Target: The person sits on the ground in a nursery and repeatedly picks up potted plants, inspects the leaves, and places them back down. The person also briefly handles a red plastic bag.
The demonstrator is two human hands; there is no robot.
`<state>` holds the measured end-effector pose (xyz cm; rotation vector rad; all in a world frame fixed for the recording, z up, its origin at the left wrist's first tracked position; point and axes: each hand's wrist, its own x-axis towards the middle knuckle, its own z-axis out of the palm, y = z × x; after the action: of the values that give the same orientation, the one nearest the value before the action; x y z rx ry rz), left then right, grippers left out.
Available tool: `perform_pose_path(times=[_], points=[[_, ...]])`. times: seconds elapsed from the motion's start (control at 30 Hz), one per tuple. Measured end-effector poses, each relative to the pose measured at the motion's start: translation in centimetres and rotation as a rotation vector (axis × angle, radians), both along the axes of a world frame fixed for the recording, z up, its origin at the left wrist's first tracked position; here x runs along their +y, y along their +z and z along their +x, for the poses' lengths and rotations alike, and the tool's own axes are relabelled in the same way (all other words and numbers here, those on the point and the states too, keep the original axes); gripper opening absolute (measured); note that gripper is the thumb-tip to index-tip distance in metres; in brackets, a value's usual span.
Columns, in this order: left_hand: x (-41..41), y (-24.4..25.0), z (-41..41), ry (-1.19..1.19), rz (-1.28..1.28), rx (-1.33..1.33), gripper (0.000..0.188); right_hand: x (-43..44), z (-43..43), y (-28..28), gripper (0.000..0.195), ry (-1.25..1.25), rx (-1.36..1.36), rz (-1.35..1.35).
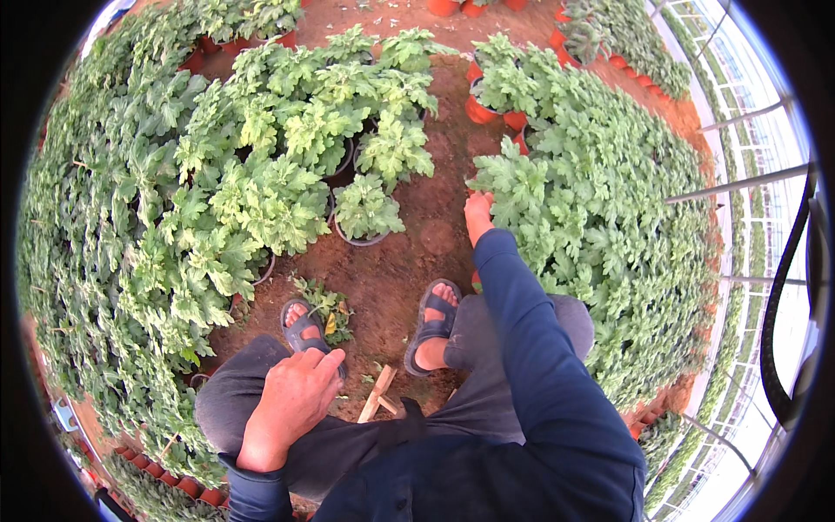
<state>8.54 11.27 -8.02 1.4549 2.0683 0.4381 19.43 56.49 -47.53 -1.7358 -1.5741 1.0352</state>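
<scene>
My right hand reaches forward to the left edge of the right-hand plant block. Its curled fingers meet the low leaves of a potted leafy plant, and foliage covers most of that pot. Whether the fingertips grip the pot's rim is hidden. Above my left knee is my left hand, back upward and fingers bent together; its palm is out of sight. On the soil ahead, a small potted plant stands at the near corner of the left block, its dark pot rim showing below the leaves.
A bare soil strip runs between the two plant blocks. Loose cut leaves lie by my left sandal. A wooden stool part shows between my legs. Orange pots edge the right block. Metal poles stand far right.
</scene>
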Motion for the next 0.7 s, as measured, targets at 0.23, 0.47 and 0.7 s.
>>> perform_pose_path(times=[0.23,0.47,0.7], points=[[0.8,0.3,-0.9,0.083,0.085,-0.011,0.039,1.9,2.3,-3.6,0.019,0.016,0.072,0.022],[0.5,-0.2,-0.9,0.071,0.137,0.032,0.038,-3.7,-2.7,6.8,0.018,0.189,-0.037,0.047],[0.2,-1.9,-1.5,0.099,0.192,0.037,0.034,-9.8,-3.1,19.6,0.021,0.547,0.062,0.133]])
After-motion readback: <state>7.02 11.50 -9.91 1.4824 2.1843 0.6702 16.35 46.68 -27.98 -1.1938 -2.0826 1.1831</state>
